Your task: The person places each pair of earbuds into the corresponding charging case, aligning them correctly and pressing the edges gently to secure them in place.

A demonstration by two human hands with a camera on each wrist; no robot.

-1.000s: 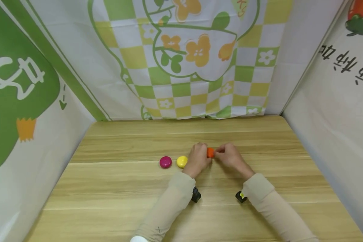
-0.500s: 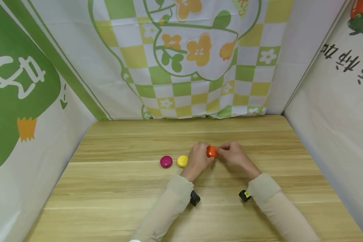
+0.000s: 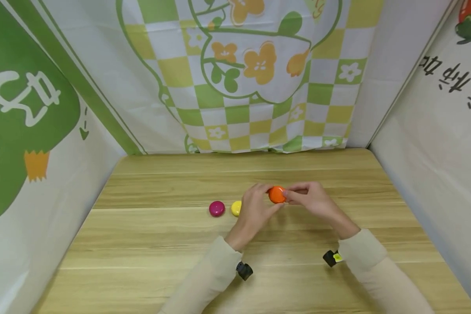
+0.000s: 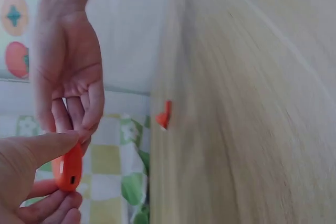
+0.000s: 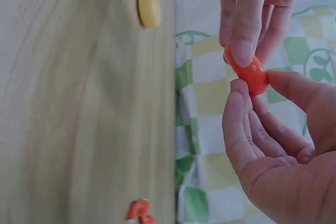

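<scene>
Where the two hands meet, an orange case (image 3: pixel 277 194) hangs between them over the wooden tabletop (image 3: pixel 290 279), off the surface by the look of the wrist views. Left hand (image 3: pixel 255 209): thumb and fingers pinch one side. Right hand (image 3: pixel 318 200): thumb and fingertips nip the opposite side. Both grips narrow, the case filling the gap (small dark slot (image 4: pixel 72 180) in its shell, left wrist view).

Risk, as I judge it: the shell looks smooth and glossy, so an uneven twist or pull could pop it from the fingertips. Small orange pieces (image 5: pixel 138 209) lie on the wood, seen from the wrists, not made out from the head; a dropped case or a low sweep might scatter them. Yellow case (image 3: pixel 236 208), partly hidden by the left hand, seems most exposed to a nudge; magenta case (image 3: pixel 217 208) sits just left of it, apart.

Edges: far edge runs beyond the hands, patterned cloth (image 3: pixel 259 117) behind; side edges well apart. Most room: nearside, between the sleeves (image 3: pixel 377 266), and rightward of the right hand.
</scene>
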